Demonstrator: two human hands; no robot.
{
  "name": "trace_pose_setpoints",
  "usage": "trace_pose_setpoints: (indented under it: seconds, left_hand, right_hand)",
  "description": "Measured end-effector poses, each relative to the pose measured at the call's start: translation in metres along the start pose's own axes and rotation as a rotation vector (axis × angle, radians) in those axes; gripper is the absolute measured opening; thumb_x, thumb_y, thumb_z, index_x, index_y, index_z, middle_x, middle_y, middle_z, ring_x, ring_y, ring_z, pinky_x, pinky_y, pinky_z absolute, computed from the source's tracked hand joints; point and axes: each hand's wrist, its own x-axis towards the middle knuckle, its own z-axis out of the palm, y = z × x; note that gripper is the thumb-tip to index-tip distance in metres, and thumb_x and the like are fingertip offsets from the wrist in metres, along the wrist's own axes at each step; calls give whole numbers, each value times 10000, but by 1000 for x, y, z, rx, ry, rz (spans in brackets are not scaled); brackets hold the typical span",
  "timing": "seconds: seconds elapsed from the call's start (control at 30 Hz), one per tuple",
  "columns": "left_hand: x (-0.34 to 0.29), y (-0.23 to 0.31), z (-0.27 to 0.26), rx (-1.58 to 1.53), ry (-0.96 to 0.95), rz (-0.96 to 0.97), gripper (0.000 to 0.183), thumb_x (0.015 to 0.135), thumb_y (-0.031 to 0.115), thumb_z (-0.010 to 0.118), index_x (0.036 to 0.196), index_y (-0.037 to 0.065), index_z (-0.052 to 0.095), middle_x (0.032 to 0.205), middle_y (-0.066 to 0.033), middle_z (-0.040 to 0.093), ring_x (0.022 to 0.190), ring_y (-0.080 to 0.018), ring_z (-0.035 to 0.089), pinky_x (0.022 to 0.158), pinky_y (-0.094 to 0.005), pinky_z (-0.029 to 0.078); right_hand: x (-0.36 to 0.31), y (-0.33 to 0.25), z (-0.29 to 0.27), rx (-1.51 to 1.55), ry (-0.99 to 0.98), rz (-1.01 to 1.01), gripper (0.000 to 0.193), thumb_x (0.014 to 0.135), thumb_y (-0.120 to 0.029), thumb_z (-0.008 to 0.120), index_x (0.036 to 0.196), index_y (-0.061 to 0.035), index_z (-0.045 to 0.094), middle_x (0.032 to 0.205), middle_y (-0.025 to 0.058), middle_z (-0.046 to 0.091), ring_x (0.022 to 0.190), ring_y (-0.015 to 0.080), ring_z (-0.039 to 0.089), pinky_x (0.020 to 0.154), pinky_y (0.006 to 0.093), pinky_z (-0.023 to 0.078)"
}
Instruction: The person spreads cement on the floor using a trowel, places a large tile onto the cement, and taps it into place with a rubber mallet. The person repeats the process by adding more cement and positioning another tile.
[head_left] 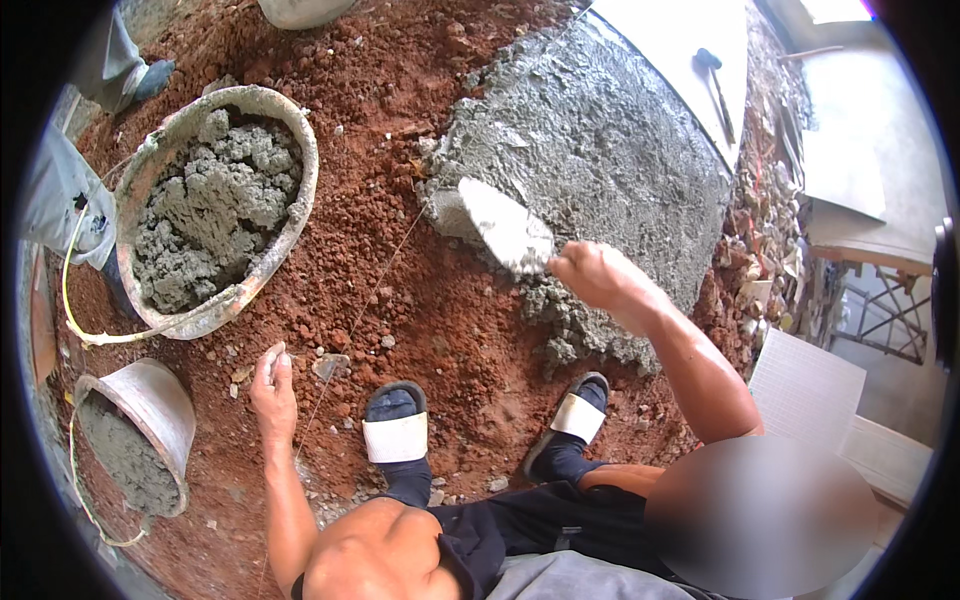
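My right hand grips a trowel by its handle, with the pale blade against the near-left edge of the wet grey mortar bed. The handle is mostly hidden in the fist. My left hand hangs over the red soil at the left, nothing visible in it, its fingers loosely extended. A thin string line runs across the soil from the mortar's edge, passing to the right of that hand. Loose mortar lumps lie below my right wrist.
A large tub of mortar and a tilted bucket of mortar stand left. Another person's trouser leg is beside the tub. A hammer lies on a white slab. Rubble and a tile are right.
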Motion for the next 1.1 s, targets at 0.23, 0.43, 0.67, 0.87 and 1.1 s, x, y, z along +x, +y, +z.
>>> trace_pose_setpoints:
  seconds: [0.23,0.43,0.67,0.87,1.1]
  left_hand:
    - [0,-4,3,7,7,-29,323,997,195,509,1216,-33,578,1186,-135,624,1085,-193,582,945,-316,455]
    - [8,-6,8,-72,50,-14,318,992,195,511,1206,-24,593,1175,-125,630,1083,-196,584,946,-316,452]
    - [25,1,17,-157,100,87,304,1009,174,459,1174,-36,605,1155,-123,636,1045,-209,605,911,-331,480]
    - [34,24,49,-208,59,126,310,1014,163,440,1166,-56,598,1132,-129,640,1036,-204,602,912,-324,482]
    - [43,44,69,-291,-31,223,300,1009,152,448,1137,-68,608,1108,-129,643,1041,-200,603,946,-318,482]
  right_hand:
    - [16,-6,32,-263,-7,-214,381,960,-318,416,905,15,593,722,183,672,675,290,686,698,445,570]
    - [-3,19,57,-179,390,-276,335,954,-289,441,935,26,555,821,252,646,747,392,663,702,483,538]
    - [-25,51,58,10,391,203,346,962,-331,464,987,10,523,922,262,651,853,415,653,785,512,506]
    - [-42,5,79,367,410,194,365,950,-326,381,1110,-41,542,1096,221,615,1004,414,606,885,498,471]
    - [-32,63,93,496,408,385,405,957,-346,358,1015,-14,582,1021,260,656,967,402,648,805,499,518]
